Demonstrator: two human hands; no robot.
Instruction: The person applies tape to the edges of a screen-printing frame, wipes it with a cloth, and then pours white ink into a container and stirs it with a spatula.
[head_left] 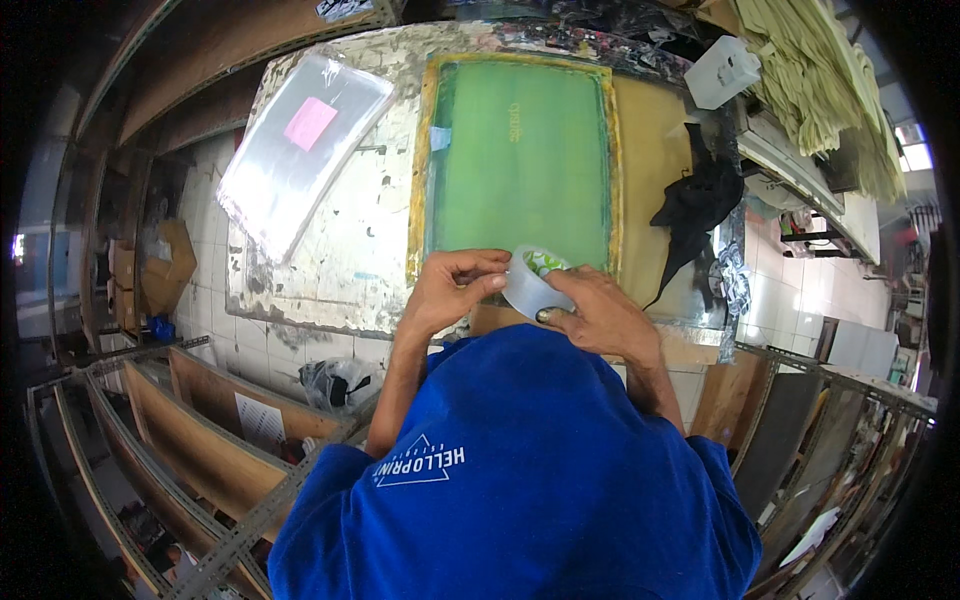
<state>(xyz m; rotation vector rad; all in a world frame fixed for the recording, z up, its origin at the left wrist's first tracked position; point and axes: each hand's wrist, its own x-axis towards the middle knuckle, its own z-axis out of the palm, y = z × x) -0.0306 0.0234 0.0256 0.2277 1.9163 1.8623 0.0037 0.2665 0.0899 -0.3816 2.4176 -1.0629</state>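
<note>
Translucent, ring-shaped tape roll [530, 290] with a green-and-white core is grasped from three o'clock by the right hand [605, 312], fingers curled at its rim, thumb below. Opposite, at nine o'clock, the left hand [440, 287] has thumb and forefinger almost together beside the roll; whether they grip tape, I cannot tell. At twelve o'clock lies a rectangular green mesh screen [525, 165]; at ten, a glossy pale plastic sheet [270, 185] on the white, paint-flecked surface [335, 245]; at two, crumpled black cloth [700, 200].
</note>
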